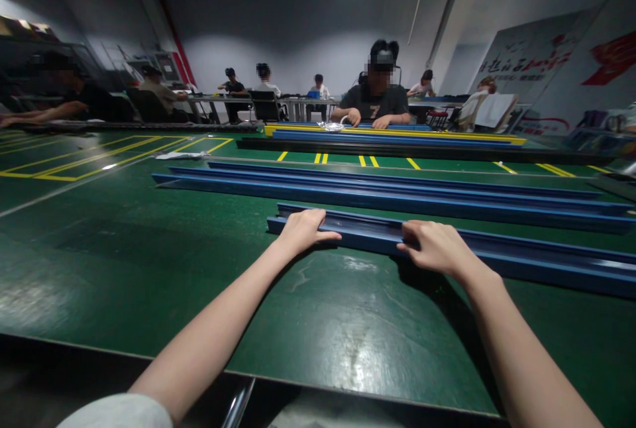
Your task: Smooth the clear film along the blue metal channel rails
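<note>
A long blue U-shaped channel (370, 240) lies on the green tabletop in front of me, its hollow side up. Close to its left end, my left hand (304, 228) is closed over the near wall, with the fingers inside the groove and the thumb along the front face. Farther right, my right hand (433, 244) grips the same wall, fingers bent over the edge and thumb in front. Both sets of fingertips are partly hidden inside the channel. The channel runs past my right hand to the right edge of the view.
Behind it lie more blue channels (397, 194), then a long black bar (422, 149) and a yellow strip (293, 130). A person (375, 100) sits across the green table (189, 269). Yellow lines mark its surface. Other people sit farther back.
</note>
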Motion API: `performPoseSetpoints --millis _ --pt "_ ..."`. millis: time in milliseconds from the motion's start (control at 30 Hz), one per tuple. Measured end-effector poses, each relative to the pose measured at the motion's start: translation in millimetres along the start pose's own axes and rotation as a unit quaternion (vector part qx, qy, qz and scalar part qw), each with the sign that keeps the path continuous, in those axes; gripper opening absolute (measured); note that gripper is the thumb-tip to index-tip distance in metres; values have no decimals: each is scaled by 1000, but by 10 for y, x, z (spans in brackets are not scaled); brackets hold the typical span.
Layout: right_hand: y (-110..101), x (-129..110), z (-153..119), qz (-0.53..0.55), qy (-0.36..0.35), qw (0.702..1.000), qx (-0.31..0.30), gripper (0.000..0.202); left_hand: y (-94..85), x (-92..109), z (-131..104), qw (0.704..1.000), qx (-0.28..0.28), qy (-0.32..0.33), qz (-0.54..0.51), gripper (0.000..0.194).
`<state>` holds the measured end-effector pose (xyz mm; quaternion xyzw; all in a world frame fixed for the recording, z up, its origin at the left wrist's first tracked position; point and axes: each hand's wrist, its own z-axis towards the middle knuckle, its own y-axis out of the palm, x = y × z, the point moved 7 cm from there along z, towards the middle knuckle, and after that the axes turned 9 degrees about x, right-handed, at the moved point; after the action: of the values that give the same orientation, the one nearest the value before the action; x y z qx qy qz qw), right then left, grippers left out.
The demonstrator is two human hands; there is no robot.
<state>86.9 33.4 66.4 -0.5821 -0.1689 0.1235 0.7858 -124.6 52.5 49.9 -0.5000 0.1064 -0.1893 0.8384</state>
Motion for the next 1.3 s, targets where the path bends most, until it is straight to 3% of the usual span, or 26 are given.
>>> performPoseSetpoints --millis 300,533,933,1300 --pt "132 -318 59 3 -64 998 13 40 53 25 9 997 -66 2 47 55" --pt "184 -394 89 11 -72 997 24 38 30 49 -19 998 7 31 56 56" --pt "159 -436 71 50 -97 992 58 33 -33 77 -45 996 67 57 31 52" --pt "191 -397 108 74 -53 996 11 30 -22 51 -44 999 3 9 32 59"
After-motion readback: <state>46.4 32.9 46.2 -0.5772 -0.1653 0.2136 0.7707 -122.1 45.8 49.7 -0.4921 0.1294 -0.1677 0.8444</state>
